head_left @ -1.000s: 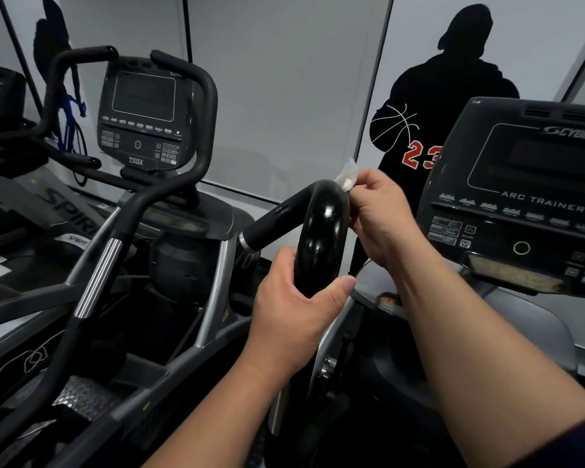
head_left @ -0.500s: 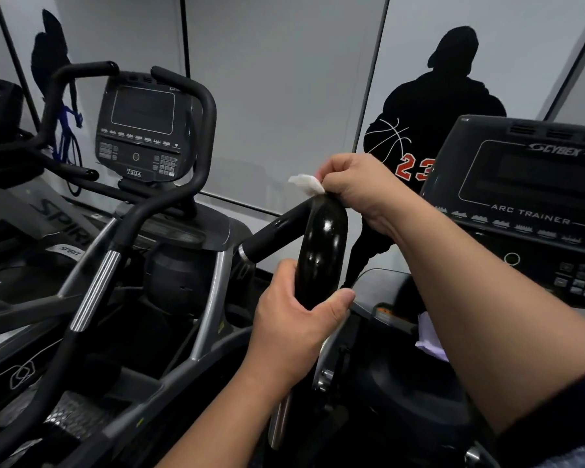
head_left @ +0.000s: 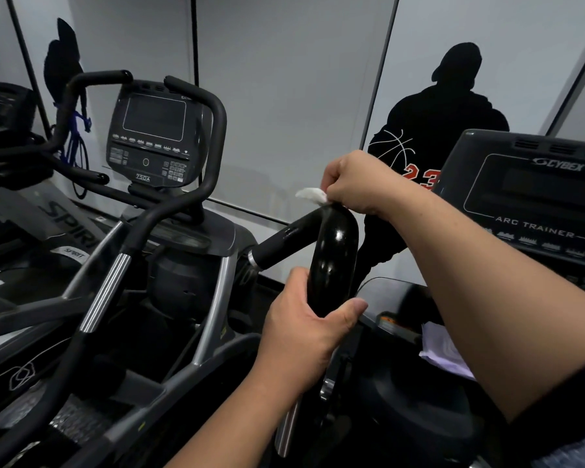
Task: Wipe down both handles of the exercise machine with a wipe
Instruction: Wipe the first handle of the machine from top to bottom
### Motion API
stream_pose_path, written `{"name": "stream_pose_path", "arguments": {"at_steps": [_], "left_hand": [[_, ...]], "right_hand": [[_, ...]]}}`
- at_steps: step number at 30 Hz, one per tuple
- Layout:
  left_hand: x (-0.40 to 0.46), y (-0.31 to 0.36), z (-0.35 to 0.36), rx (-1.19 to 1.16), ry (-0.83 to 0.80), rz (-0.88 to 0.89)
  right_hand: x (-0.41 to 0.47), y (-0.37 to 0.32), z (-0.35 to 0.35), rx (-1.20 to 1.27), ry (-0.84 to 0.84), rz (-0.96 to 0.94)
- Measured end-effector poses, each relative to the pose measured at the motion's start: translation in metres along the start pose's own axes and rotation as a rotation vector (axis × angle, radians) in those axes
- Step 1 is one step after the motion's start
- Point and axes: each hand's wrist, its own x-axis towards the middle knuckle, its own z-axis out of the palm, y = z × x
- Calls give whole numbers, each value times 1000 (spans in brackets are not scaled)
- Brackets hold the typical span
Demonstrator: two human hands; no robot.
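A glossy black curved handle (head_left: 335, 251) of the Cybex Arc Trainer rises in the middle of the view. My left hand (head_left: 304, 329) is wrapped around its lower part, thumb on the right side. My right hand (head_left: 355, 184) sits on the top bend of the handle, pinching a small white wipe (head_left: 311, 194) against it; a corner of the wipe sticks out to the left. The machine's console (head_left: 534, 197) is at the right. Its other handle is not in sight.
A second machine with a 750A console (head_left: 152, 140) and black curved handlebars (head_left: 213, 143) stands to the left. A Spirit machine (head_left: 68, 228) lies behind it. A white cloth or paper (head_left: 443, 352) rests on the Arc Trainer's housing under my right forearm. Wall panels close off the back.
My right hand has slid with the wipe from the right side of the handle's bend up onto its top. The left hand keeps its grip lower down.
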Motion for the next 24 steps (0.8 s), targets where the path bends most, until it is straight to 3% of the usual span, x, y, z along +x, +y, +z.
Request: {"name": "stream_pose_path", "arguments": {"at_steps": [8,24], "left_hand": [[2,-5,1,-38,-9,-9],[3,-4,-3,-22,-28,4]], "right_hand": [[9,0,-5,-173,-106,4],[4,-27,3,-241,-190,-69]]}}
